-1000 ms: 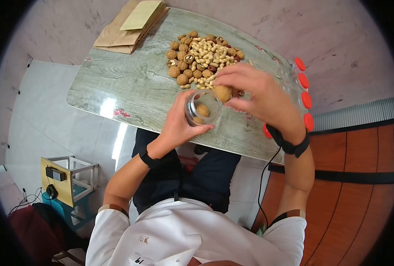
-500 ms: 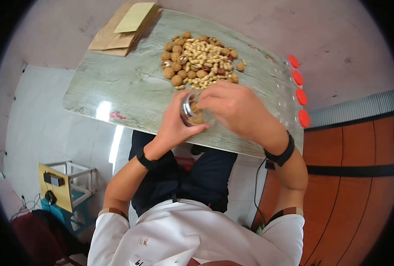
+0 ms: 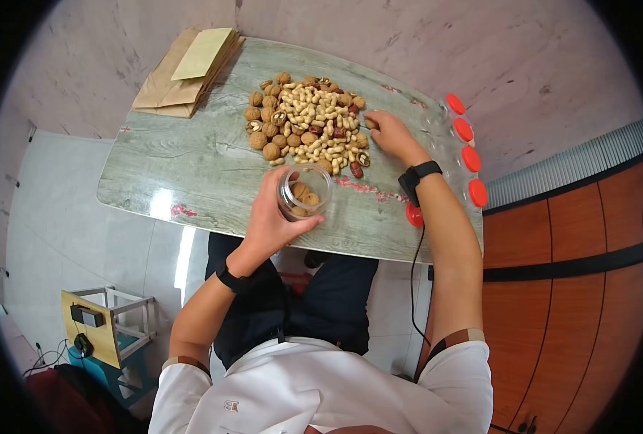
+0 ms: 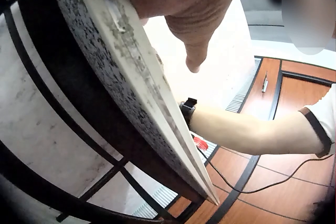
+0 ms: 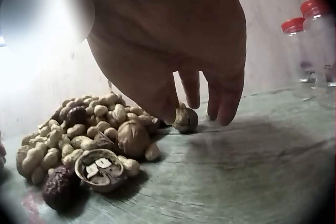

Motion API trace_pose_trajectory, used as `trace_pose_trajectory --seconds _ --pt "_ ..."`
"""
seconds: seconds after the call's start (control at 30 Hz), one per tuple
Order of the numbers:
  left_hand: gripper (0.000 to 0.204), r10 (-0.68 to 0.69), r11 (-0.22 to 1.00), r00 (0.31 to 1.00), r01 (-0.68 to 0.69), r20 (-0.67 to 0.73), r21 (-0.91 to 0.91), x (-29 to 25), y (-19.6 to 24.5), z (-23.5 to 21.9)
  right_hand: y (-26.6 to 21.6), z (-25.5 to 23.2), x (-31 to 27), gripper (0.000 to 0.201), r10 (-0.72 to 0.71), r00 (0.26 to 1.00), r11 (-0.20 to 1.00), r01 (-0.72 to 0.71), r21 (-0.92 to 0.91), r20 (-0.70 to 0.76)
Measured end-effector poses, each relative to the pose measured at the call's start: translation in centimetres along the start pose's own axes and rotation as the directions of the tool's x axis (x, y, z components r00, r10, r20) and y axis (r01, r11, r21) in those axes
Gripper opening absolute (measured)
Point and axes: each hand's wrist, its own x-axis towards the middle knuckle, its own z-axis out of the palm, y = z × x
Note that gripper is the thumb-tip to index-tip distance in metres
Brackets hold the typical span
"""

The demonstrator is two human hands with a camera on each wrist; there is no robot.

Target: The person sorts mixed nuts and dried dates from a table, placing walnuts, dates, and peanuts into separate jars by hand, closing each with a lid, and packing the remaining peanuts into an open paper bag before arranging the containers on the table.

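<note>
The left hand (image 3: 269, 223) grips a clear open jar (image 3: 314, 189) near the table's front edge, with several walnuts (image 3: 301, 194) inside it. In the left wrist view the left hand (image 4: 184, 3) shows at the top, the jar out of sight. At the right side of the nut pile, the right hand (image 3: 394, 136) has its thumb and fingers around a walnut (image 3: 370, 123). The right wrist view shows that walnut (image 5: 185, 119) on the table between the thumb and fingers of the right hand (image 5: 178, 40). Peanuts (image 3: 310, 108), walnuts and red dates (image 3: 356, 170) form the pile.
Clear jars with red lids (image 3: 470, 159) stand along the table's right end. A red lid (image 3: 414, 214) lies near the right forearm. Brown paper bags (image 3: 169, 83) with a yellowish sheet (image 3: 204, 54) lie at the back left. A black cable (image 3: 413, 289) hangs from the right wrist.
The right hand held a walnut over the jar, reached down to its mouth, then moved away to the pile's right side, where it takes another walnut. More walnuts show in the jar, still in the left hand.
</note>
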Motion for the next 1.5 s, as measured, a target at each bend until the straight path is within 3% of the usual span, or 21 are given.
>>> trace_pose_trajectory --seconds 0.13,0.2,0.23,0.33,0.4,0.53,0.63,0.7,0.93,1.0,1.13,1.2,1.23,1.3,1.33,1.4,1.5 --pt "0.098 -0.029 1.000 0.999 0.029 0.015 0.008 -0.1 -0.1 -0.1 -0.5 -0.2 -0.5 0.027 0.062 0.996 0.988 -0.053 -0.147 0.060" --pt "0.100 -0.007 0.999 1.000 0.006 0.016 0.045 -0.1 0.0 -0.2 -0.7 -0.6 -1.5 0.021 0.096 0.992 0.995 -0.095 0.020 -0.081" --pt "0.100 -0.013 0.999 1.000 0.013 0.009 0.043 -0.1 -0.1 -0.2 -1.5 -1.3 -2.0 0.021 0.092 0.993 0.996 -0.091 0.018 -0.073" --pt "0.100 0.000 0.999 1.000 0.000 0.010 0.032 -0.2 -0.4 0.0 -4.0 -3.5 -3.3 0.021 0.037 0.999 0.997 -0.035 0.061 -0.023" --pt "0.100 -0.021 1.000 0.999 0.022 0.034 -0.010 -0.1 -0.4 0.0 -4.6 -3.3 -4.1 0.023 -0.220 0.974 0.973 0.222 0.057 -0.047" --pt "0.100 -0.024 1.000 0.999 0.024 0.040 -0.015 0.0 0.0 -0.2 -4.7 -2.3 -4.2 0.029 -0.291 0.956 0.957 0.289 -0.029 -0.051" --pt "0.099 -0.014 1.000 1.000 0.014 0.020 0.010 -0.1 -0.1 -0.2 -4.2 -1.8 -3.8 0.035 -0.234 0.972 0.969 0.236 -0.078 0.029" --pt "0.099 -0.022 0.999 0.999 0.021 0.030 0.028 -0.2 -0.1 -0.2 -4.4 -2.1 -4.0 0.037 -0.114 0.990 0.993 0.117 -0.030 0.086" --pt "0.099 -0.017 0.999 1.000 0.016 0.025 0.046 -0.1 0.1 -0.2 -4.0 -2.1 -3.9 0.032 -0.101 0.991 0.992 0.107 -0.066 0.091" --pt "0.100 -0.006 0.999 1.000 0.005 0.026 0.051 -0.1 0.1 -0.2 -4.0 -2.6 -4.2 0.032 0.014 1.000 1.000 -0.014 0.004 0.020" --pt "0.100 0.003 0.997 1.000 -0.005 0.027 0.074 0.0 0.4 -0.4 -7.9 -5.7 -5.0 0.034 -0.019 0.994 0.992 0.032 0.120 -0.108" --pt "0.101 0.011 0.998 0.999 -0.014 0.036 0.059 0.1 0.4 -0.3 -12.6 -8.2 -6.0 0.035 -0.156 0.976 0.933 0.196 0.302 -0.151" --pt "0.101 0.005 0.998 0.999 -0.008 0.042 0.063 0.1 0.2 -0.3 -14.5 -9.0 -6.4 0.035 -0.151 0.977 0.931 0.191 0.310 -0.150" --pt "0.100 0.011 0.999 1.000 -0.012 0.029 0.045 0.1 0.0 -0.1 -17.9 -9.8 -7.3 0.033 -0.433 0.897 0.870 0.441 0.219 -0.089" --pt "0.100 0.012 0.999 0.999 -0.013 0.034 0.049 0.0 0.0 -0.1 -19.1 -9.9 -7.6 0.033 -0.429 0.898 0.871 0.439 0.221 -0.094" --pt "0.100 0.009 1.000 1.000 -0.009 0.018 0.019 0.1 0.0 -0.1 -21.1 -9.8 -8.2 0.032 -0.582 0.812 0.811 0.584 -0.048 0.047" --pt "0.099 0.032 0.998 0.999 -0.032 -0.001 0.058 0.2 0.6 -0.2 -22.6 -9.4 -8.7 0.031 -0.586 0.809 0.803 0.587 -0.101 0.040"
